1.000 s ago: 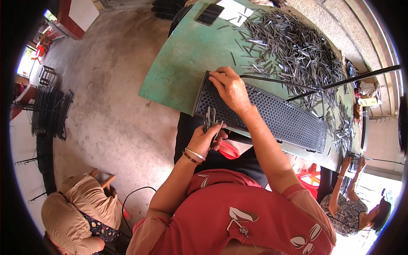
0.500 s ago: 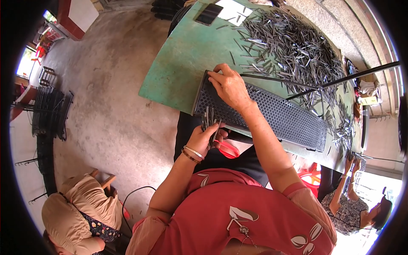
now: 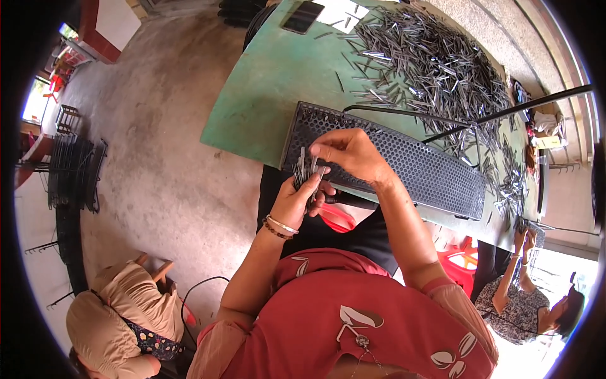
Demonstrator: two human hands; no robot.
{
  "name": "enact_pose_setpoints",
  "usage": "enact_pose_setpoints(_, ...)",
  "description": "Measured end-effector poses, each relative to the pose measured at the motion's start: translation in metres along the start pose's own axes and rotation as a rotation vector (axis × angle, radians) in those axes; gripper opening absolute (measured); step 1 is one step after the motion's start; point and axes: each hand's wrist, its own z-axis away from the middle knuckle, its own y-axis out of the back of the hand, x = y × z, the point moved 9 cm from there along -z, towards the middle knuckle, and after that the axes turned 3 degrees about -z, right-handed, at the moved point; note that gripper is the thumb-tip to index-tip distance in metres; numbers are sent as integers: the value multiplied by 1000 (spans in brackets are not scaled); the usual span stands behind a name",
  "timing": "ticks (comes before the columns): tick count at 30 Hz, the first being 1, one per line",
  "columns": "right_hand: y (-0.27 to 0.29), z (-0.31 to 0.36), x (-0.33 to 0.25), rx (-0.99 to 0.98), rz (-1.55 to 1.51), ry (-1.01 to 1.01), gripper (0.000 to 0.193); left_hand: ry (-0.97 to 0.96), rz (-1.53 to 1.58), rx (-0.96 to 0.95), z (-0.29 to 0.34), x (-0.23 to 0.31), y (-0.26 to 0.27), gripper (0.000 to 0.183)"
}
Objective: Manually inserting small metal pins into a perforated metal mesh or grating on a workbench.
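A bundle of thin dark strips [image 3: 302,165] stands up out of my left hand [image 3: 300,196], whose fingers are wrapped round it. My right hand [image 3: 353,155] is just above the bundle, thumb and forefinger pinching the upper end of one strip [image 3: 314,163]. Beneath the right hand lies a long black panel full of small holes [image 3: 416,174], set at a slant along the table's near edge. Short dark pieces sit in the holes at its far left part. A bent black rod [image 3: 410,114] crosses over the panel's far edge.
The green table [image 3: 265,82] carries a wide heap of loose dark strips [image 3: 435,69] and a phone [image 3: 303,17]. One person [image 3: 120,316] sits at lower left, another [image 3: 521,303] works at the table's right end. Black frames [image 3: 72,170] are stacked at left.
My right hand has come from the panel's far left corner toward me, down to the bundle, and now pinches a strip there. My left hand still holds the bundle, nearly in place.
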Motion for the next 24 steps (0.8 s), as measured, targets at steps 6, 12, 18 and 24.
enact_pose_setpoints(6,21,-2,-4,128,44,-8,25,21,-10,100,-6,-3,9,33)
enact_pose_setpoints(12,22,0,5,129,33,-61,25,-14,-122,189,-6,2,15,30)
enact_pose_setpoints(18,19,-1,7,71,-61,-3,25,-24,-199,206,-5,11,19,27)
enact_pose_setpoints(24,23,0,18,139,-92,-76,24,-38,-343,143,-2,17,9,30)
